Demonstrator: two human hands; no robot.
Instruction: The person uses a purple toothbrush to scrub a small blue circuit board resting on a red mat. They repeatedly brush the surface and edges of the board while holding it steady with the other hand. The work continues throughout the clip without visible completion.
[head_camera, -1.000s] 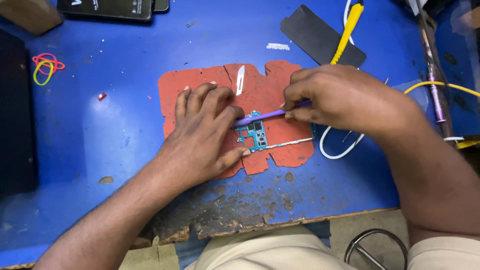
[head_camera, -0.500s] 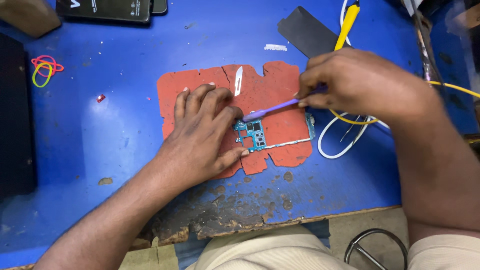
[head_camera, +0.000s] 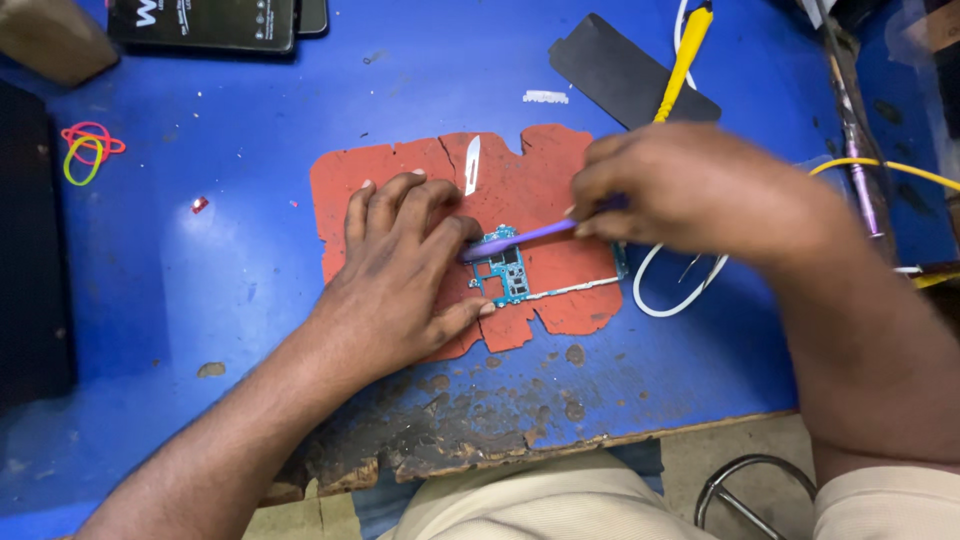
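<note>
A small teal circuit board (head_camera: 510, 268) is seen on a red mat (head_camera: 530, 170) at the middle of the blue bench (head_camera: 250, 260); it is pinned at its left edge by the left hand (head_camera: 405, 270), laid flat with fingers spread; a purple tool (head_camera: 520, 238) is pinched in the right hand (head_camera: 690, 190), just right and far of the board; its tip touches the board's far-left corner; a small blade (head_camera: 472, 165) lies on the mat beyond.

Left hand (head_camera: 400, 275) hides part of the circuit board (head_camera: 510, 270).
</note>
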